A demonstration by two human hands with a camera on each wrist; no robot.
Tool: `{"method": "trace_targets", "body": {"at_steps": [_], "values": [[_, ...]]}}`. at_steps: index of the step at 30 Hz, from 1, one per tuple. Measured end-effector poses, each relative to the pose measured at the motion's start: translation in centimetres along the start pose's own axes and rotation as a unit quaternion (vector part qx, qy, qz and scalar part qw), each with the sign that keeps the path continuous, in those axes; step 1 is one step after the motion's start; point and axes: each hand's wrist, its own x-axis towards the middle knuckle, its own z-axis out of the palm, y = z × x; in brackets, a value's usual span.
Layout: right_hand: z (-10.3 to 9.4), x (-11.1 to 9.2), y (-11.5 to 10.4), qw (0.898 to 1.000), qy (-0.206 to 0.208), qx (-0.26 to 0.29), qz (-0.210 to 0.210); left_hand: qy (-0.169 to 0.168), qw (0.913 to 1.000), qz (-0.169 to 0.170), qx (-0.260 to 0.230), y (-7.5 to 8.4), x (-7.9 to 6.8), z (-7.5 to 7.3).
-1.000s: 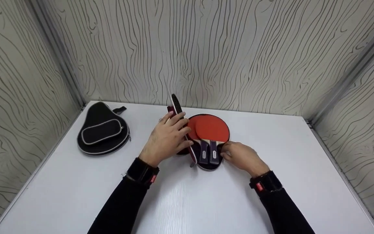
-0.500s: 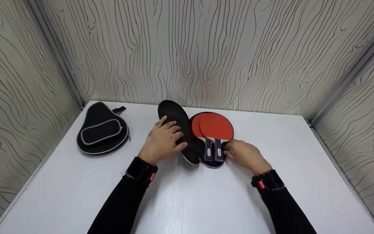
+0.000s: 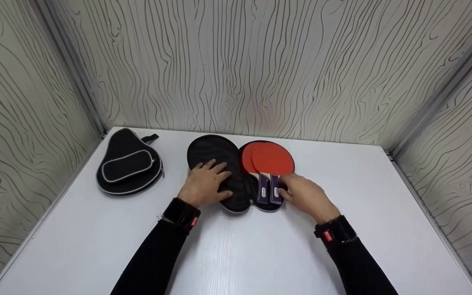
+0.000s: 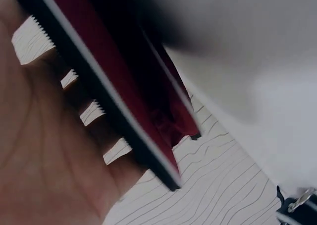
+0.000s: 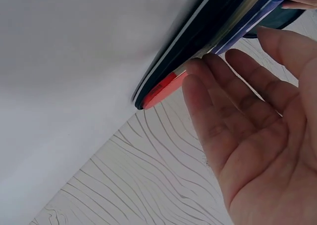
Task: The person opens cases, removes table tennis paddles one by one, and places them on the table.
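A black paddle case (image 3: pixel 211 145) lies unfolded on the table in the head view. Two red table tennis paddles (image 3: pixel 275 159) overlap in its right half, their purple handles (image 3: pixel 263 192) toward me. My left hand (image 3: pixel 204 185) rests with spread fingers on the case's left half. The left wrist view shows the zipper edge (image 4: pixel 106 93) running across those fingers, with dark red fabric (image 4: pixel 173 118) beyond. Beside the right-hand handle is my right hand (image 3: pixel 305 196), loosely bent. Its fingertips (image 5: pixel 195 84) come right up to the paddle's side in the right wrist view.
At the table's left stands a second black paddle case (image 3: pixel 123 143), zipped, with a grey-trimmed pocket and a strap (image 3: pixel 150 138). Wood-grain patterned walls (image 3: pixel 236 73) enclose the white table (image 3: pixel 236 254) at the back and both sides.
The case's left half has swung from nearly upright down to the left until flat, my left hand following it. My right hand has stayed beside the paddle handles, shifting slightly.
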Motion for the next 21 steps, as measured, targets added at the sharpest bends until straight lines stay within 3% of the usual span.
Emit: {"method": "trace_targets", "body": {"at_steps": [12, 21], "values": [[0.8, -0.3, -1.3, 1.0, -0.024, -0.01, 0.002, -0.014, 0.9983, 0.002, -0.057, 0.0, 0.3, 1.8], [1.8, -0.4, -1.8, 0.999, 0.005, -0.03, -0.01, -0.018, 0.9986, -0.001, -0.049, 0.4, 0.4, 1.9]]}}
